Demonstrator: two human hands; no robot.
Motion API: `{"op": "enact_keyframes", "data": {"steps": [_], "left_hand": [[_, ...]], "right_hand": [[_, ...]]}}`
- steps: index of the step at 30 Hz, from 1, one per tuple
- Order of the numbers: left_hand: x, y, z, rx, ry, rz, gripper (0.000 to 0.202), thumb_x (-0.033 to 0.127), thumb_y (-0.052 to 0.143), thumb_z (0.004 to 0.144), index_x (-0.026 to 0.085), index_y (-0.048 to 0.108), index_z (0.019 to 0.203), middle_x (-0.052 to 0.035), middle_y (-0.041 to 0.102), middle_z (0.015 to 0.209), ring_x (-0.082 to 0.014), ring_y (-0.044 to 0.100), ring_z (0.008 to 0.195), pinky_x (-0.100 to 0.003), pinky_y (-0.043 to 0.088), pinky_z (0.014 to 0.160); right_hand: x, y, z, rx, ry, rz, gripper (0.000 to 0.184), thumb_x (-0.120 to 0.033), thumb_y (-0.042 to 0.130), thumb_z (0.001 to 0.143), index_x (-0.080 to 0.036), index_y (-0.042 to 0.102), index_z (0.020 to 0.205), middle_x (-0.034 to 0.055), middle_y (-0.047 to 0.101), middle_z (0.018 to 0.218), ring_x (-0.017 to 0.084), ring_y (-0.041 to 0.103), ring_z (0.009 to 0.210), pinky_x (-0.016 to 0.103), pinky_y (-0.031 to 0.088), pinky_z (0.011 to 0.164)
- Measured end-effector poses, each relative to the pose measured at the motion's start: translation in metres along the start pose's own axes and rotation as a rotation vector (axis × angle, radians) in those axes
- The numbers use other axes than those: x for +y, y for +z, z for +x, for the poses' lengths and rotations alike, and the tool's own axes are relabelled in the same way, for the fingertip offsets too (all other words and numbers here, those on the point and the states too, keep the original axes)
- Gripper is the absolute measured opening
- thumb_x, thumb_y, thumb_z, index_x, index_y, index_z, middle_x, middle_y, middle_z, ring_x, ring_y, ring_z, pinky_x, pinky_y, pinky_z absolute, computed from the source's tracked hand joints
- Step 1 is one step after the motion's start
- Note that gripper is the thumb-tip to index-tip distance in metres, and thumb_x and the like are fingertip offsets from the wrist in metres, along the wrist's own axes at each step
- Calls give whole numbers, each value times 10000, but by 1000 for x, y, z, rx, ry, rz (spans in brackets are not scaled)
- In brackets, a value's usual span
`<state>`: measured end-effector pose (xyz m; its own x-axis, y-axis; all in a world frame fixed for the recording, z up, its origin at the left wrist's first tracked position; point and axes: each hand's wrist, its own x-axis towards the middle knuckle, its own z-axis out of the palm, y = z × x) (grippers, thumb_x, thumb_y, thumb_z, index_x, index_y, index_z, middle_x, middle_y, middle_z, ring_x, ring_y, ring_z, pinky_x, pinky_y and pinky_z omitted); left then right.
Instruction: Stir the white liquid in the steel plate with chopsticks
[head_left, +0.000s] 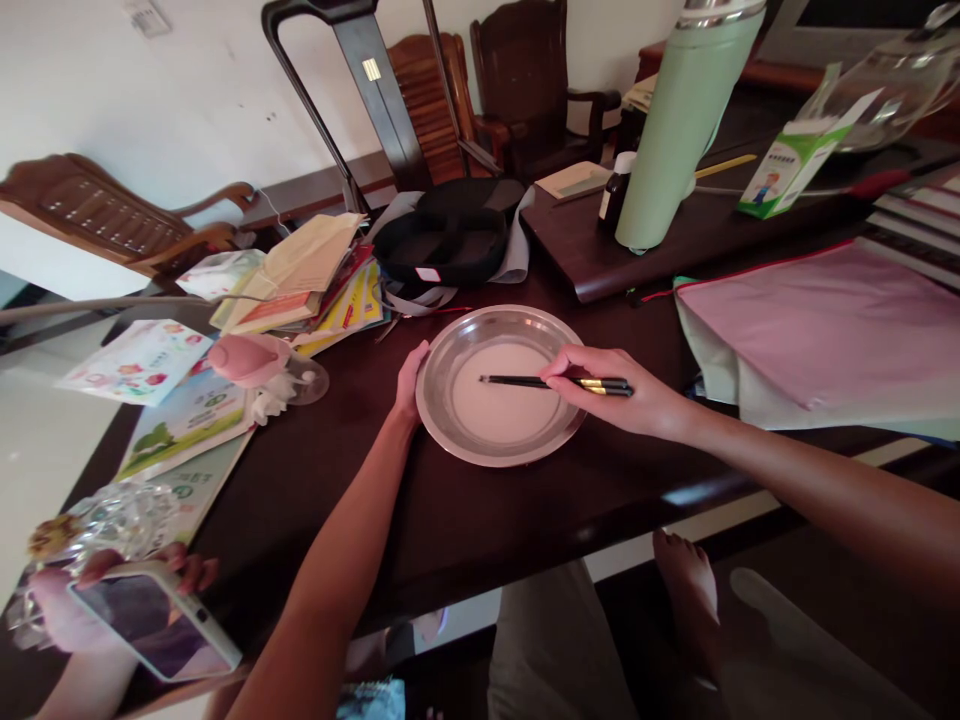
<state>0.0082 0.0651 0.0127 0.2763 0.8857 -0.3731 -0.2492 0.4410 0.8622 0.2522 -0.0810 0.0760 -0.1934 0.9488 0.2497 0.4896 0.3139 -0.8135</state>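
A round metal plate (439,420) stands on the dark table in front of me, with a whitish liquid or batter (502,410) in it. My left hand (411,382) grips its left rim; the fingers behind and under the edge are mostly hidden. My right hand (611,392) is closed around black chopsticks (525,381) with gold bands near the thick end. Held almost level over the plate, they point left, tips close together above the whitish surface. Whether the tips touch it I cannot tell.
At lower left another person's hand holds a phone (154,620). A pink-topped bottle (251,360) lies near papers. Behind the plate sits an open black case (450,235). A tall green thermos (679,130) stands on a raised board; a pink pouch (817,320) lies right.
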Motion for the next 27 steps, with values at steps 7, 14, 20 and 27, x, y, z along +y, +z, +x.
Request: {"op": "enact_keyframes", "data": {"steps": [7, 14, 20, 27], "left_hand": [[2, 3, -3, -1, -28, -38, 345, 366, 453, 903, 170, 687, 742, -47, 709, 666, -236, 707, 735, -358, 579, 722], [1, 1, -2, 9, -13, -26, 313, 387, 515, 866, 166, 671, 708, -37, 677, 600, -235, 708, 720, -334, 573, 693], [1, 1, 0, 36, 10, -6, 316, 384, 537, 859, 173, 647, 651, -25, 665, 575, -211, 694, 648, -320, 567, 659], [1, 1, 0, 13, -2, -13, 346, 382, 495, 884, 168, 661, 668, -31, 663, 569, -206, 687, 631, -321, 568, 666]], "right_hand": [[-4, -30, -2, 26, 61, -128, 186, -370, 547, 900, -210, 617, 839, 4, 628, 752, 132, 528, 673, 285, 391, 635], [-21, -55, -18, -144, 209, -83, 255, -449, 562, 886, -210, 642, 847, 19, 675, 790, 156, 565, 708, 295, 398, 627], [-21, -30, -15, -158, 121, 17, 212, -396, 564, 896, -203, 652, 889, 18, 694, 853, 148, 608, 770, 284, 440, 695], [-1, -2, 4, -40, 28, 10, 209, -368, 541, 905, -184, 640, 895, 21, 683, 829, 139, 590, 744, 275, 432, 676]]}}
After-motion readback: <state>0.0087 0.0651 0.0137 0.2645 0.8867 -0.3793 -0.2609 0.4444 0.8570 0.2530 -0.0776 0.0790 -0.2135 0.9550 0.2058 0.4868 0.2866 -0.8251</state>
